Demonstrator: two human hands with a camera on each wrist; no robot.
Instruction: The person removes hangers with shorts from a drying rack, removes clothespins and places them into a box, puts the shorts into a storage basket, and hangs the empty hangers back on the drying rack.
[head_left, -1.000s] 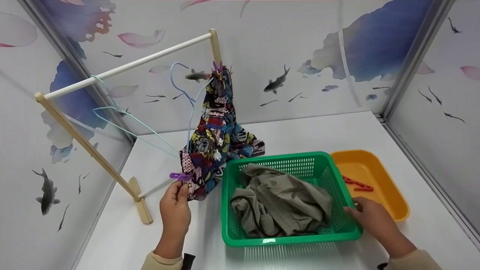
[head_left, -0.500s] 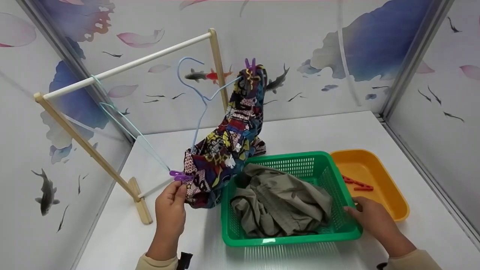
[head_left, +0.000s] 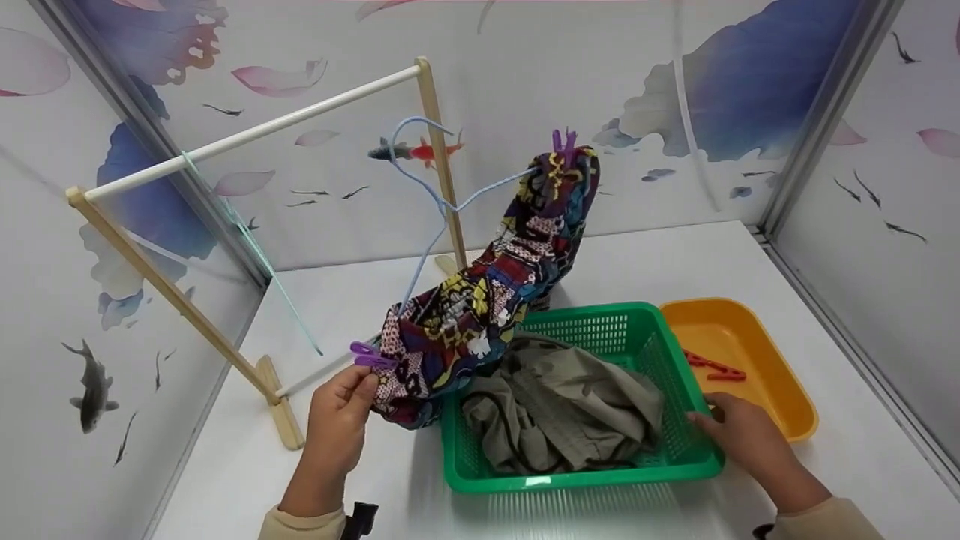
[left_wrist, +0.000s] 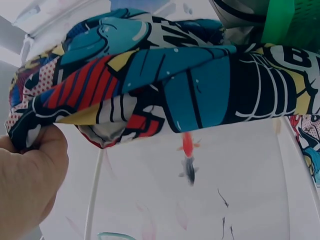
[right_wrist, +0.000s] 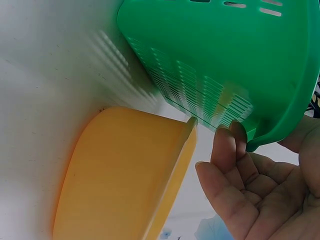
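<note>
My left hand (head_left: 337, 424) pinches the near corner of a colourful comic-print garment (head_left: 487, 300), just below a purple clothespin (head_left: 373, 357). A light blue hanger (head_left: 491, 186) runs into the garment, its hook free in the air. Another purple clothespin (head_left: 564, 148) grips the raised far end. From the left wrist view, thumb and fingers (left_wrist: 52, 145) hold the hem. My right hand (head_left: 750, 442) holds the right rim of a green basket (head_left: 592, 476), thumb over the rim and fingers against the outer side. Inside the basket lies a crumpled khaki garment (head_left: 592, 405), partly covered by the print cloth.
A wooden rack with a white rail (head_left: 255, 136) stands at the left. One mint-green hanger (head_left: 274, 274) hangs from it, seen edge-on. Right of the basket sits a yellow tray (head_left: 776, 367) with red clothespins (head_left: 726, 375) in it. Printed walls enclose the table.
The comic-print garment and its blue hanger have swung right, the far end now over the basket's back. The mint-green hanger has turned edge-on. My right hand has stayed at the basket.
</note>
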